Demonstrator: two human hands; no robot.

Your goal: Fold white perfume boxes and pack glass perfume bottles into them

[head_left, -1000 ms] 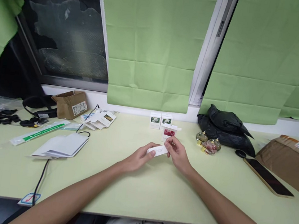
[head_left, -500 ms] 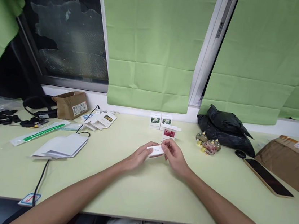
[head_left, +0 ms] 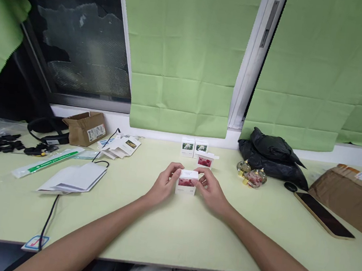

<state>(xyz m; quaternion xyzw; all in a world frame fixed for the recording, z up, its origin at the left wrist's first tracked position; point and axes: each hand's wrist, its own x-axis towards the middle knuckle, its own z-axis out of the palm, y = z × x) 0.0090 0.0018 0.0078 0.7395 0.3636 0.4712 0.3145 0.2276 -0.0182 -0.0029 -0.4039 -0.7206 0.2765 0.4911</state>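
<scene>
A small white box [head_left: 185, 189] with a pink-red flower picture stands upright on the table [head_left: 188, 237], its top panel closed over. My left hand [head_left: 164, 182] grips its left side, fingers curled behind and thumb at the near edge. On the other side, my right hand [head_left: 210, 188] closes round the box's right edge, thumb on the front. Just beyond stands a similar box [head_left: 204, 161] with a red picture and its top flap raised. Two closed white boxes with white-flower pictures, a left one [head_left: 187, 147] and a right one [head_left: 201, 146], sit side by side behind it.
Several round glass ornaments [head_left: 255, 178] lie right of the boxes, before a black plastic bag [head_left: 272, 157]. Farther right are a phone [head_left: 323, 214] and a brown package [head_left: 351, 198]. Folded white sheets [head_left: 75, 177], flattened cartons [head_left: 122, 146] and an open cardboard box [head_left: 86, 128] occupy the left.
The box in my hands has turned from tilted, with its white top panel toward me, to upright on the table with its picture side facing me. Both hands still hold it.
</scene>
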